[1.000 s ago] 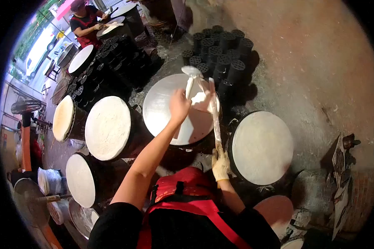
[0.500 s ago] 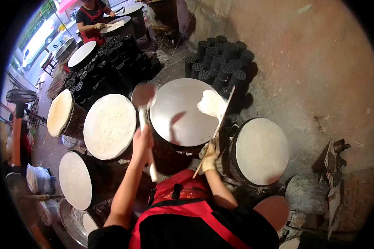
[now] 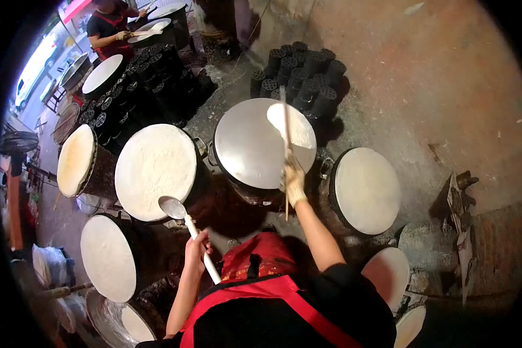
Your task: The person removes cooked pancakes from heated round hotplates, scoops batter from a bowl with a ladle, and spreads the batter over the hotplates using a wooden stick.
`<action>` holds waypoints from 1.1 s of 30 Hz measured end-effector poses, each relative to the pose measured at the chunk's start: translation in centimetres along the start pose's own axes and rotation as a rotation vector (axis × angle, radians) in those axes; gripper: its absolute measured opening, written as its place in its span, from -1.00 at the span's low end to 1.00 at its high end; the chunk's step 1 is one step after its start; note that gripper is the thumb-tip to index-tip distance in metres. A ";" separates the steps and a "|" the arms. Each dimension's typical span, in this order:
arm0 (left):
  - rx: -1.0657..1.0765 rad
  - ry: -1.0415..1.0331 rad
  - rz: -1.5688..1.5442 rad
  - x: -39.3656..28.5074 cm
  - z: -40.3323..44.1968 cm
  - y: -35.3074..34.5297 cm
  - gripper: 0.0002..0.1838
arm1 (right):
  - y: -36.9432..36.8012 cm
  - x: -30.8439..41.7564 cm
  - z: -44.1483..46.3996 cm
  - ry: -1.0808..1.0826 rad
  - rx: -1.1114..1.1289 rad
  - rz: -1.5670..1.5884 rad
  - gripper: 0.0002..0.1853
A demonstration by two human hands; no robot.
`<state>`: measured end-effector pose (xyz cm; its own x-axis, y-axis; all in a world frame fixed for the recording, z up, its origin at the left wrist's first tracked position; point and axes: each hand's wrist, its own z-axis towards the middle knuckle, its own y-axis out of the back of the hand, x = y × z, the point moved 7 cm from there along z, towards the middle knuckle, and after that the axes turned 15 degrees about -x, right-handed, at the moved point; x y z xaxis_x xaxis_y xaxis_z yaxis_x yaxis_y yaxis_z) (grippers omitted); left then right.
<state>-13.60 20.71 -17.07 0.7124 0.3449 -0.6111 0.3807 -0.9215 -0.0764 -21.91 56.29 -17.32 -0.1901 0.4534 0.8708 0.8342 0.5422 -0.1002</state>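
Observation:
My left hand (image 3: 196, 250) is wrapped round the white handle of a ladle (image 3: 172, 207), whose metal bowl hangs over the near edge of a batter-covered round pan (image 3: 155, 168). In a pale work glove, my right hand (image 3: 294, 178) grips a long, thin wooden spatula (image 3: 286, 119), seen nearly edge-on. The spatula reaches across a patch of white batter (image 3: 300, 129) on the far right part of a round griddle (image 3: 240, 145). Bare grey metal shows on the griddle's left side. Whether the blade presses on the batter I cannot tell.
Another pale-coated griddle (image 3: 368, 191) stands at right, and one (image 3: 107, 258) at lower left. Perforated coal briquettes (image 3: 301, 75) stand in a cluster behind the middle griddle. At upper left a co-worker (image 3: 107, 29) in a red apron works over a pan. A fan (image 3: 18, 142) stands far left.
The ladle has swung left and down from beside the middle griddle to the left pan. My right hand has raised the spatula more upright, and the batter patch has spread longer.

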 end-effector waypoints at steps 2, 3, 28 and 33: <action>0.007 0.005 0.008 0.2 0.5 0.8 -0.86 | 3.8 -3.4 0.8 -0.126 -0.048 0.332 -0.55; 0.008 0.009 0.009 0.5 0.7 1.1 -0.87 | 5.0 -4.1 -0.3 -0.123 -0.112 0.298 -0.55; -0.158 -0.237 -0.034 5.5 -1.0 -3.3 -0.83 | 0.9 -2.3 7.8 0.034 0.305 -0.285 -0.67; -0.165 -0.198 -0.029 6.1 -2.3 -7.2 -0.82 | 1.4 0.4 4.4 -0.090 0.572 -0.402 -0.64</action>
<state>-10.63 29.84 -18.43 0.5769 0.3138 -0.7542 0.5014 -0.8649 0.0237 -23.06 60.38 -19.25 -0.4894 0.1829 0.8527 0.2921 0.9557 -0.0374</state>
